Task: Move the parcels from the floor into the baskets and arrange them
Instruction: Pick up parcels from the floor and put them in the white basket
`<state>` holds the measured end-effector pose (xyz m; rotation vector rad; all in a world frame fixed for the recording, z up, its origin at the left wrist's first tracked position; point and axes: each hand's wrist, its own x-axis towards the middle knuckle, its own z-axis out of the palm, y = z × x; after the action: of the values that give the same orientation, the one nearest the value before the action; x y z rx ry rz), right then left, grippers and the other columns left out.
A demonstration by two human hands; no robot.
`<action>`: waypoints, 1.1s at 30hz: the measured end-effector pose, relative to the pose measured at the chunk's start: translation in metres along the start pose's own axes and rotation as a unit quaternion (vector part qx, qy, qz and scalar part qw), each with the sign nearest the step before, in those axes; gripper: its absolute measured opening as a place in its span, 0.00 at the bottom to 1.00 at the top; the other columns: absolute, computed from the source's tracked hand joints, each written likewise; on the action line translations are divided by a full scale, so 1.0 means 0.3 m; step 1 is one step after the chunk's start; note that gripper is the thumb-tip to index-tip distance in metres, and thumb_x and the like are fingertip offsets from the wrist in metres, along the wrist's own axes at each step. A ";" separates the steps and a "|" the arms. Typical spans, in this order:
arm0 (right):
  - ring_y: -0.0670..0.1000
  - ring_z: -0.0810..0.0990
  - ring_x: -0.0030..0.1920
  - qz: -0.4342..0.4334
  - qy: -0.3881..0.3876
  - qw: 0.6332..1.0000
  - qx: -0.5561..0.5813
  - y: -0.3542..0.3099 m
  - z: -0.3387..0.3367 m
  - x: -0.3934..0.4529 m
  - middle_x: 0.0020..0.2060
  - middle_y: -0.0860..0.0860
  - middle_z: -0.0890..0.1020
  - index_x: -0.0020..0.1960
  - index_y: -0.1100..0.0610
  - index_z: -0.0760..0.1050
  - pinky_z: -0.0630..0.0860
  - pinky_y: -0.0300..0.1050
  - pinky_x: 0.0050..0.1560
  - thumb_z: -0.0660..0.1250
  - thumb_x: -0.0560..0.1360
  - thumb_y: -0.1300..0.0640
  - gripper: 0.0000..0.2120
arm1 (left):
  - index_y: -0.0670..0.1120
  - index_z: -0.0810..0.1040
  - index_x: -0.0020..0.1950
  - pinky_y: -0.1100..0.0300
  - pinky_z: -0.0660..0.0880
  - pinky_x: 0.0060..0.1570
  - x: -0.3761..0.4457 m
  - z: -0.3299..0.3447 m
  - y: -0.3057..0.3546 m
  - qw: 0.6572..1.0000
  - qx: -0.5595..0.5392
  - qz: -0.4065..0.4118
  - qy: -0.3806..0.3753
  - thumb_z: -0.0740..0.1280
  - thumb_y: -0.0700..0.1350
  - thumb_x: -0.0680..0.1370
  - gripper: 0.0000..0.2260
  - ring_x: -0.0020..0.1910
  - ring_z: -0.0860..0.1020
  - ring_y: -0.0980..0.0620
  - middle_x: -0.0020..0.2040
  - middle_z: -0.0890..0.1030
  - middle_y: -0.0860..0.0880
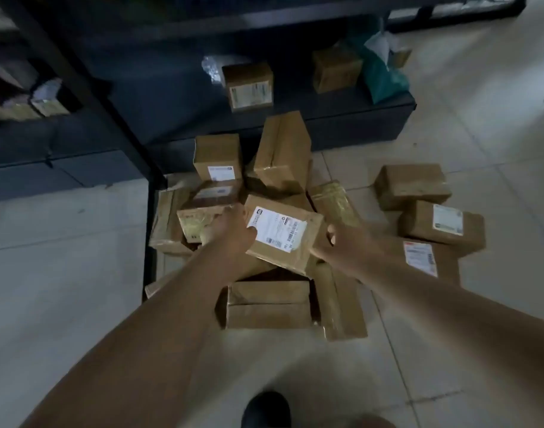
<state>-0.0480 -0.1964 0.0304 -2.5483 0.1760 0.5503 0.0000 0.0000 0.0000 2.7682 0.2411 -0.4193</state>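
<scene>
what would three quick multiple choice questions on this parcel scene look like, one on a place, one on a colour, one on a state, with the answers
1. Where does the labelled parcel between the hands sit?
A. on a shelf
B. on top of the pile of parcels on the floor
C. alone on bare tiles

2. What colour is the bag at the right end of the low shelf?
A. teal green
B. red
C. yellow

3. How do the hands meet the labelled parcel?
A. both hang far from it
B. only the right hand touches it
C. left hand on its left edge, right hand at its right edge

Answers:
1 B, since other brown boxes lie beneath and around it.
2 A, as the bag shows teal beside a small box.
3 C, because one hand sits at each side of it.
</scene>
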 end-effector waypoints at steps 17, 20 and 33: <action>0.60 0.75 0.60 0.097 -0.033 0.913 0.396 0.125 0.398 0.273 0.67 0.51 0.70 0.74 0.43 0.52 0.81 0.52 0.38 0.73 0.68 0.48 0.42 | 0.48 0.67 0.64 0.63 0.65 0.33 0.092 0.299 -0.223 0.947 -0.283 -0.134 0.071 0.68 0.56 0.72 0.24 0.45 0.72 0.53 0.53 0.73 0.52; 0.48 0.79 0.50 0.036 0.036 0.925 0.376 0.108 0.350 0.324 0.55 0.43 0.78 0.66 0.43 0.65 0.78 0.41 0.34 0.75 0.64 0.43 0.35 | 0.50 0.69 0.51 0.66 0.66 0.27 0.009 0.289 -0.255 0.940 -0.300 -0.121 0.111 0.70 0.55 0.71 0.16 0.38 0.74 0.58 0.42 0.74 0.57; 0.54 0.72 0.63 -0.052 0.038 0.979 0.193 0.009 0.266 0.498 0.67 0.53 0.71 0.72 0.54 0.62 0.69 0.42 0.56 0.72 0.70 0.52 0.35 | 0.53 0.70 0.62 0.58 0.70 0.49 -0.034 0.374 -0.258 0.979 -0.166 -0.029 0.115 0.68 0.48 0.72 0.19 0.60 0.70 0.50 0.61 0.71 0.51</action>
<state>0.0592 -0.1597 -0.0952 -2.1858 0.1589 0.3412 -0.0549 0.0323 -0.1209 2.4793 0.4094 -0.0610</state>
